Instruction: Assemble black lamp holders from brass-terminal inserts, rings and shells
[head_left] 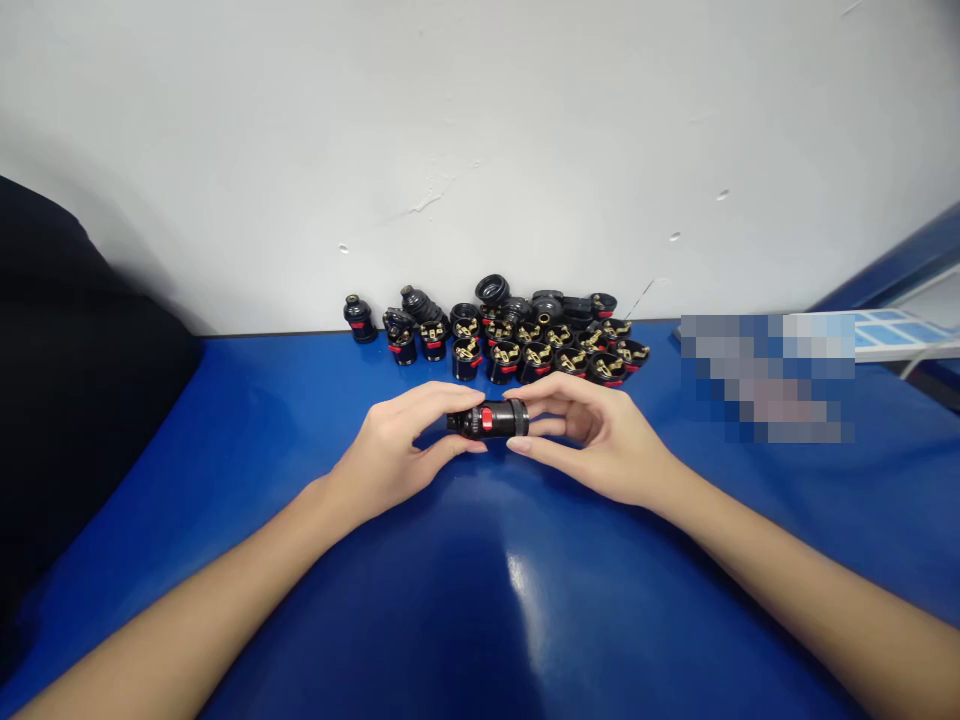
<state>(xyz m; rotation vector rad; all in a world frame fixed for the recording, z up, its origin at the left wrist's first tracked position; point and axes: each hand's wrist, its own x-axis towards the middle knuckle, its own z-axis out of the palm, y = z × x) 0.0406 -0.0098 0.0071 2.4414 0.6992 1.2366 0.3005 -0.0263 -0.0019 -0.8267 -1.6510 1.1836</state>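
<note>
Two bare forearms (217, 600) nearest. Left hand (397, 440) and right hand (607, 440) fingers pinch one glossy black cylindrical socket (505, 421), red switch (487, 419), above glossy blue worktop (375, 620), short of its far edge. Smooth shell: light hold could slip. Along far edge: one capped black socket (360, 320), then overlapping open black cups with brass-coloured contacts (537, 370), uncountable.

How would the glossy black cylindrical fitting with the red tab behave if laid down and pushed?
The black cylindrical fitting would probably roll, given its rounded form. Its glossy surface may slip on the shiny blue tabletop. It seems stiff, unbent between left hand and right hand.
</note>
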